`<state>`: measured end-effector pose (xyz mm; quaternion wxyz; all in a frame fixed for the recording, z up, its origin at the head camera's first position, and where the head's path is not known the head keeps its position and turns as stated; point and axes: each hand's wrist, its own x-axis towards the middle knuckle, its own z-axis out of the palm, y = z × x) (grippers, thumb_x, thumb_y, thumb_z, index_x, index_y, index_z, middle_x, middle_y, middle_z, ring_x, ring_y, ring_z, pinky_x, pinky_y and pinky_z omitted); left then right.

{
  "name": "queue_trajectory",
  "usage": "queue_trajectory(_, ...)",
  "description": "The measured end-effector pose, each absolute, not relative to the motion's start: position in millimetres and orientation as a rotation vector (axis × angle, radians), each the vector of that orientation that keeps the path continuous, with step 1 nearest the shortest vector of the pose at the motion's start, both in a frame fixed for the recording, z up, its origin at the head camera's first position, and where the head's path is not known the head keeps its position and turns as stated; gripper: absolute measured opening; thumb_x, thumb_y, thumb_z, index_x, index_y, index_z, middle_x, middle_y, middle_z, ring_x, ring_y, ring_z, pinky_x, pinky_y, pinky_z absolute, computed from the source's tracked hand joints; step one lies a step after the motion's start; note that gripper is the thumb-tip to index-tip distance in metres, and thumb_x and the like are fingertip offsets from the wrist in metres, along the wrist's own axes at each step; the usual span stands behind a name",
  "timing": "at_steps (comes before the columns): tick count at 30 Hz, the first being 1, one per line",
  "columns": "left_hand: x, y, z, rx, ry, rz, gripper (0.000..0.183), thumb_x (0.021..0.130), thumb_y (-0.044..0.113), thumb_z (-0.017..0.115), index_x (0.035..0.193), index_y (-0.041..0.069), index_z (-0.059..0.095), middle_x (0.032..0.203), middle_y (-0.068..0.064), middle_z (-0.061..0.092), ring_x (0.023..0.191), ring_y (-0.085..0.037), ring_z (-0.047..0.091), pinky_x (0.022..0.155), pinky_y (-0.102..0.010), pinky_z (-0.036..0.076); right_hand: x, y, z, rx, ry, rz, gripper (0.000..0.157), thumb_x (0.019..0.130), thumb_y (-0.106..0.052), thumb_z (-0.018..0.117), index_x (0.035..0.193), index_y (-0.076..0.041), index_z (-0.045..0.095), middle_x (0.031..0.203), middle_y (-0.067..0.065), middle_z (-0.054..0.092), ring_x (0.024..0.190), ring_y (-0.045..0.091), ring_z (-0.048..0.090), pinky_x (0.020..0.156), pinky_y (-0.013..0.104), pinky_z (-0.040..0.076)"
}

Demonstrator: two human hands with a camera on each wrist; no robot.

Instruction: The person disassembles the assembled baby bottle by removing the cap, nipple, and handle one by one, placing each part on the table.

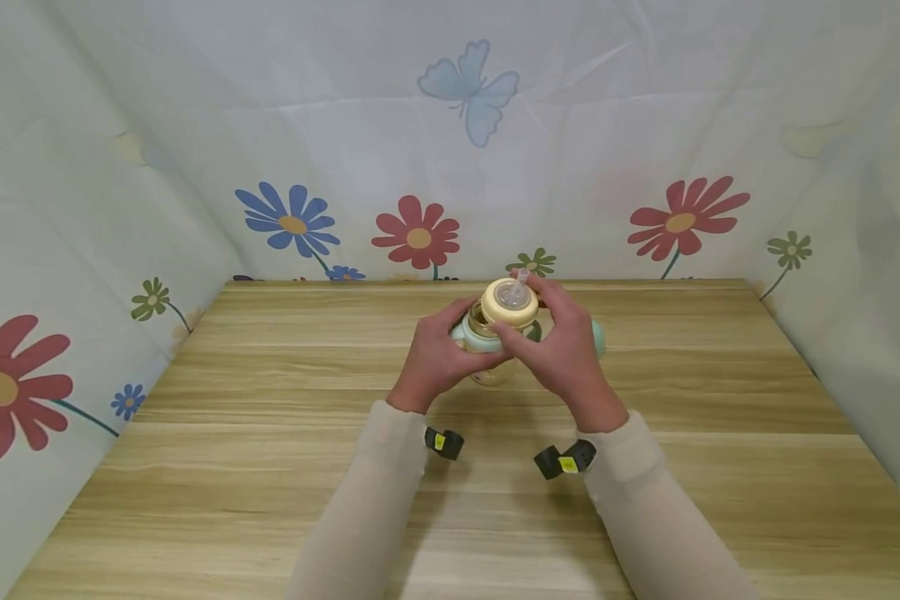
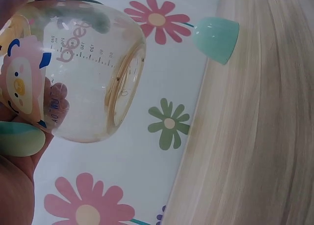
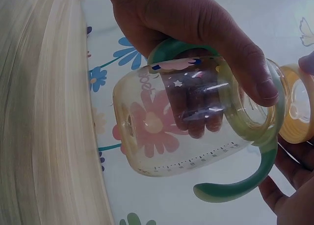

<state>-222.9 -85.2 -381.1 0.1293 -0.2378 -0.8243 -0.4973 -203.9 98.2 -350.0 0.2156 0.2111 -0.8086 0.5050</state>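
Maybe the lid (image 1: 512, 303), one o'clock from the bottle (image 2: 91, 77) (left fingers (image 1: 450, 315) hug it), drops if pinching right fingers (image 1: 551, 293) slip.

Yellow cap (image 3: 293, 133) in right fingers (image 3: 290, 162) beside clear handled bottle (image 3: 159, 119)

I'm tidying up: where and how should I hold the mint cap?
Pinch the mint cap by its sides, probably from above and the right: its rounded top faces up, rim down, and the right hand hides its left in the head view.
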Motion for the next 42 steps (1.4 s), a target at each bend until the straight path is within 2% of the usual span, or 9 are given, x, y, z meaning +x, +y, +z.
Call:
queue_trajectory(14, -227, -86, -385, -0.607, -2.393, -1.377, 0.069, 0.068, 0.042, 0.087, 0.128, 0.019, 0.06, 0.116, 0.002, 0.069, 0.1, -0.012, 0.066, 0.087, -0.03, 0.056, -210, 104, -351, 0.537, -2.199, 1.426, 0.063, 0.078, -0.023, 0.076, 0.135, -0.007, 0.055, 0.136, 0.006, 0.059, 0.121, 0.022, 0.056, 0.097, 0.042, 0.047)
queue_trajectory(26, -231, -89, -390, -0.51, -2.4, -1.335, 0.067, 0.069, 0.047, 0.085, 0.126, 0.021, 0.061, 0.114, 0.002, 0.069, 0.098, -0.014, 0.066, 0.086, -0.033, 0.057, -212, 105, -353, 0.513, -2.207, 1.447, 0.063, 0.078, -0.023, 0.077, 0.135, -0.009, 0.055, 0.136, 0.006, 0.058, 0.121, 0.022, 0.056, 0.098, 0.044, 0.046)
queue_trajectory(33, -232, -90, -392, -0.47, -2.388, -1.324, 0.067, 0.069, 0.048, 0.084, 0.125, 0.02, 0.061, 0.114, 0.002, 0.069, 0.097, -0.013, 0.066, 0.085, -0.033, 0.057, -214, 106, -354, 0.503, -2.206, 1.454, 0.063, 0.077, -0.021, 0.078, 0.135, -0.009, 0.055, 0.136, 0.005, 0.059, 0.112, 0.022, 0.058, 0.092, 0.043, 0.047)
queue_trajectory(42, -234, -91, -393, -0.46, -2.357, -1.324, 0.068, 0.068, 0.046, 0.085, 0.126, 0.018, 0.061, 0.114, 0.0, 0.07, 0.098, -0.013, 0.066, 0.085, -0.034, 0.057, -217, 106, -356, 0.474, -2.212, 1.445, 0.062, 0.076, -0.02, 0.079, 0.133, -0.008, 0.055, 0.133, 0.004, 0.061, 0.103, 0.019, 0.059, 0.083, 0.036, 0.048)
